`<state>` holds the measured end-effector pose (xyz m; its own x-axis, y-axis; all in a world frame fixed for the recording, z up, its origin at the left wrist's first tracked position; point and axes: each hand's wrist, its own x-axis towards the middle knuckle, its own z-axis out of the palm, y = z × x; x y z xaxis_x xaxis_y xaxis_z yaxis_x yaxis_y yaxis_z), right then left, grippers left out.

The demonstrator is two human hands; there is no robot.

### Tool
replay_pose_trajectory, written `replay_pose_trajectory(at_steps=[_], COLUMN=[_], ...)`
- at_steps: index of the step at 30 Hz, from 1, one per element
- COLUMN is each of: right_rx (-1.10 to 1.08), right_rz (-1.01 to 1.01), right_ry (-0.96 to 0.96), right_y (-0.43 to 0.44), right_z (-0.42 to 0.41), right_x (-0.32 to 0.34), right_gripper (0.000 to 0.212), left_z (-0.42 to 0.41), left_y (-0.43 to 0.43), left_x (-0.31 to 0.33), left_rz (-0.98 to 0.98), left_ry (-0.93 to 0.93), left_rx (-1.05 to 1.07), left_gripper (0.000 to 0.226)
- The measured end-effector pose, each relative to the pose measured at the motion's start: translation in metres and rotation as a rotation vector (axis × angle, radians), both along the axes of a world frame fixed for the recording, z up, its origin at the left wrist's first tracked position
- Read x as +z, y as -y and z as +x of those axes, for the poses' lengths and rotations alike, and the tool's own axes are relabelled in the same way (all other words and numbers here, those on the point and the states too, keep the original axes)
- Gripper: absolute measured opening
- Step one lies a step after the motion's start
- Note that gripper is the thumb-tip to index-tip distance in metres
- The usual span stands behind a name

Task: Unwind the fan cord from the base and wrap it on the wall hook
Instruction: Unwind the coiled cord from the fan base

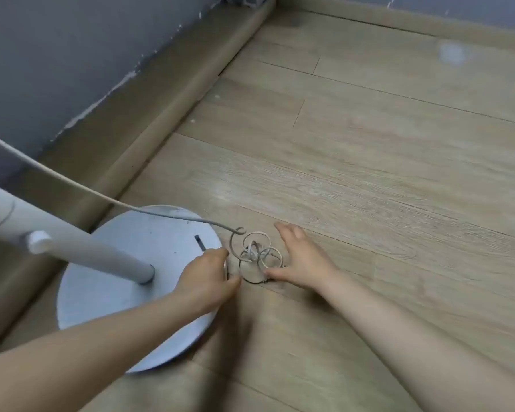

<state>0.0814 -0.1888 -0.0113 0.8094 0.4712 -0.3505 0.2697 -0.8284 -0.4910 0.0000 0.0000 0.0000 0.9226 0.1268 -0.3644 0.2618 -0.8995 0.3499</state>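
Observation:
A white standing fan's round base (pixel 125 251) sits on the wooden floor, with its pole (pixel 81 251) leaning up to the left. The pale fan cord (pixel 260 252) lies in loose curly loops on the floor just right of the base, and one strand runs up and off to the left edge. My left hand (pixel 205 278) rests at the base's right rim with curled fingers next to the loops; what it holds is hidden. My right hand (pixel 301 257) is spread flat on the floor, its thumb touching the loops.
A grey wall (pixel 72 55) with a wooden skirting board (pixel 173 114) runs along the left and across the far side, meeting in a corner at the top. Bare wooden floor (pixel 369 159) stretches to the right. No wall hook is in view.

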Motion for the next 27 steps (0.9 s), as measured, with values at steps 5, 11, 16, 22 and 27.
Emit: replay_pose_trajectory(at_steps=[5, 11, 16, 22, 27], right_rx=[0.179, 0.235, 0.222, 0.079, -0.062], right_rz=[-0.038, -0.152, -0.222, -0.119, 0.014], right_ry=[0.077, 0.033, 0.104, 0.140, 0.076], right_y=[-0.003, -0.021, -0.033, -0.043, -0.047], right_z=[0.004, -0.011, -0.016, -0.026, -0.025], right_x=[-0.018, -0.029, -0.045, -0.058, -0.050], right_gripper=[0.104, 0.099, 0.084, 0.046, 0.026], left_z=[-0.001, -0.029, -0.039, -0.055, -0.063], left_y=[-0.013, -0.015, -0.024, -0.039, -0.048], left_x=[-0.016, -0.019, -0.020, -0.017, -0.019], left_rz=[0.008, 0.009, 0.005, -0.026, -0.095], left_ry=[0.041, 0.014, -0.009, 0.005, 0.062], left_rx=[-0.012, -0.026, -0.024, 0.030, 0.092], left_gripper=[0.041, 0.047, 0.052, 0.048, 0.047])
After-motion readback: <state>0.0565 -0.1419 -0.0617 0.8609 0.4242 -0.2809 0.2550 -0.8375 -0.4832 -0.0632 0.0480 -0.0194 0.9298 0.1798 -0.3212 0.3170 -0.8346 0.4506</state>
